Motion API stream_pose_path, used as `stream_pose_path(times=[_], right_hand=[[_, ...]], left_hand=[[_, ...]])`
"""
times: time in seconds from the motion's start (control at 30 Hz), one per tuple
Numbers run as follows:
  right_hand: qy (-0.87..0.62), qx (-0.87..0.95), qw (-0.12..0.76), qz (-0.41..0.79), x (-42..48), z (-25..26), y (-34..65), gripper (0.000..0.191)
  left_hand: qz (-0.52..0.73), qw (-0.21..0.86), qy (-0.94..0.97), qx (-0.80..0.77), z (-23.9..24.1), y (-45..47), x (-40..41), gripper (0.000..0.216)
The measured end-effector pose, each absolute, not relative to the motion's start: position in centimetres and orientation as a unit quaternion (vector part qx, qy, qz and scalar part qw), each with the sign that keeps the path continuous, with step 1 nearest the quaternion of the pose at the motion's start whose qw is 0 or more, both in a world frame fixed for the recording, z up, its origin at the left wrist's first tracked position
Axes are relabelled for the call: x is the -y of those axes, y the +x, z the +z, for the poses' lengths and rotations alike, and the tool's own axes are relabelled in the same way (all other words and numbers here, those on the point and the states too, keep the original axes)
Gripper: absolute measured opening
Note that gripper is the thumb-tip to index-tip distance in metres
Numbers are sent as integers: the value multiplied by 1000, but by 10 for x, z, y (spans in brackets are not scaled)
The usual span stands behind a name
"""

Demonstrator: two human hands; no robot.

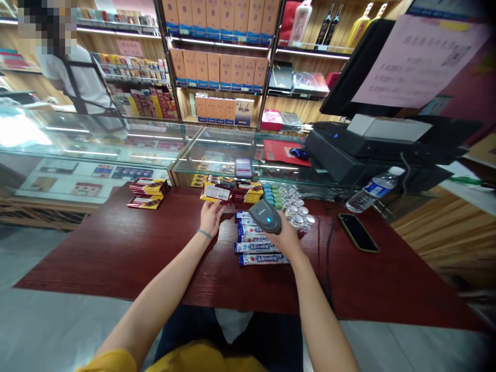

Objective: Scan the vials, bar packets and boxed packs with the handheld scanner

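Observation:
My left hand (210,217) is closed on a red and yellow snack bar (216,193), held up with its white label facing me above the dark red table (116,248). My right hand (284,236) grips a grey handheld barcode scanner (265,216) with a blue light on top, pointed toward the bar. Under the scanner lies a row of several blue and white wrapped bars (258,247). A stack of similar red and yellow bars (248,192) rests just beyond.
More red bars (148,192) are piled at the table's far left. Small foil-wrapped sweets (296,206), a water bottle (374,189), a phone (358,232), a till with a monitor (372,144) and a glass counter (155,150) stand around. A person (77,77) stands behind the counter.

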State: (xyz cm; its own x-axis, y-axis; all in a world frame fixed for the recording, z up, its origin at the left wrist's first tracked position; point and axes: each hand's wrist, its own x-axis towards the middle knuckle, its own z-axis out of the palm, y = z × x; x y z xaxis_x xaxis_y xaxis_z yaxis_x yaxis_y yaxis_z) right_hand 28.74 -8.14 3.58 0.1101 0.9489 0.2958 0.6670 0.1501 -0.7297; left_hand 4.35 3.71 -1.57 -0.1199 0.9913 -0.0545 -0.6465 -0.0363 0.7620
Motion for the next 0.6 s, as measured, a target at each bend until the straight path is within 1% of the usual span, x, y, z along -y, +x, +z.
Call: stream_pose_path(times=[0.1, 0.27, 0.43, 0.6], right_hand=[[-603, 686, 365, 182, 83, 39, 283, 60], [-582, 727, 330, 155, 83, 36, 280, 53], [-580, 727, 332, 157, 83, 33, 280, 55], [-586, 710, 347, 176, 83, 34, 281, 50]], left_hand=[[673, 611, 247, -335, -18, 44, -38, 29], [672, 610, 272, -320, -14, 44, -36, 25], [676, 618, 261, -304, -12, 43, -35, 22], [674, 630, 207, -325, -17, 42, -40, 28]])
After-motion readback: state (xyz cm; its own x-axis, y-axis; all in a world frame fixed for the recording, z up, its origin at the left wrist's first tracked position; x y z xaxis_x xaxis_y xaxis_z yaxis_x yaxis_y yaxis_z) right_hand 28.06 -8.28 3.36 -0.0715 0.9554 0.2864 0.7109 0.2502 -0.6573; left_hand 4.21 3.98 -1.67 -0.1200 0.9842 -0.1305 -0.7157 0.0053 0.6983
